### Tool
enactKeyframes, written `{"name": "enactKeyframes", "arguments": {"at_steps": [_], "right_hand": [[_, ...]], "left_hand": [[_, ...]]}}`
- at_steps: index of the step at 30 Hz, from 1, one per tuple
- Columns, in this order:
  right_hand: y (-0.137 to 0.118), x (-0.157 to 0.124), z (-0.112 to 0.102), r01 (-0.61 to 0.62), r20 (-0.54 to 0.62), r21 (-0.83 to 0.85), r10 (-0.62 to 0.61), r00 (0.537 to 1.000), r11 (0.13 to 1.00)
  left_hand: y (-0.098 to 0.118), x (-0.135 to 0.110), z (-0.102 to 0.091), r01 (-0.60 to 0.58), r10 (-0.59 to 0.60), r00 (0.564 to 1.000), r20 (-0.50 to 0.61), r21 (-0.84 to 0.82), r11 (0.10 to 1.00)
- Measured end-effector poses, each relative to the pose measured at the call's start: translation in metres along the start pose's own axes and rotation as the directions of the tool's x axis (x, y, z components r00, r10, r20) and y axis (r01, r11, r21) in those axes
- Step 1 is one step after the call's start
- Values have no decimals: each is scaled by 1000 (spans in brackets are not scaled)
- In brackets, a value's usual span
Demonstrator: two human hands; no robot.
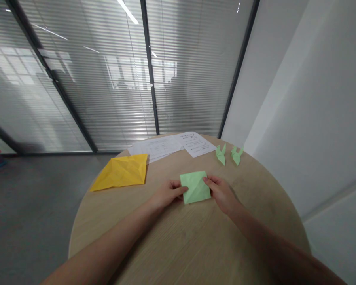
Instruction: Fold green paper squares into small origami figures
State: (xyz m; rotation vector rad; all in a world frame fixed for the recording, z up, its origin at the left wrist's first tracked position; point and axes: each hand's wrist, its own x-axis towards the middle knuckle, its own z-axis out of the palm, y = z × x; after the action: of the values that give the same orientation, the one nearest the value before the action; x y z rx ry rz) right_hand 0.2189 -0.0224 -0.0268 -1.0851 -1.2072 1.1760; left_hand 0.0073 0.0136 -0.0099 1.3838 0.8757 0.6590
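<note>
A square of light green origami paper (195,188) with faint diagonal creases is held by its two sides over the middle of the table. My left hand (171,192) pinches its left edge, thumb on top and fingers curled below. On the opposite edge, my right hand (218,191) grips the paper with the thumb near the upper right corner. Behind it to the right stand two folded green paper figures, one (221,154) beside the other (236,155). Whether the square has more than one layer, I cannot tell.
A creased yellow paper sheet (127,171) lies at the left of the round wooden table (178,245). Printed white sheets (194,144) overlap at the far edge. Glass panels with blinds (121,103) rise behind, and a white wall (323,118) stands at the right.
</note>
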Motion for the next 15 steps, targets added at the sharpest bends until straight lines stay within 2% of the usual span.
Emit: {"name": "enactKeyframes", "arguments": {"at_steps": [3,6,8,11,15], "right_hand": [[-2,0,-2,14,-8,-84,-15,1000,996],[-5,-4,-1,65,47,-159,-59,997,985],[-7,-8,2,114,87,-209,-98,991,971],[-13,-15,6,195,99,-314,-172,980,929],[-23,-23,9,308,74,-442,-308,949,842]], "left_hand": [[2,1,-2,-161,165,982,-87,49,986],[8,-4,-1,-238,261,952,-161,146,960],[15,-11,1,-279,321,935,-154,246,928],[27,-25,4,-366,455,880,-135,415,833],[40,-38,8,-481,585,807,-75,492,726]]}}
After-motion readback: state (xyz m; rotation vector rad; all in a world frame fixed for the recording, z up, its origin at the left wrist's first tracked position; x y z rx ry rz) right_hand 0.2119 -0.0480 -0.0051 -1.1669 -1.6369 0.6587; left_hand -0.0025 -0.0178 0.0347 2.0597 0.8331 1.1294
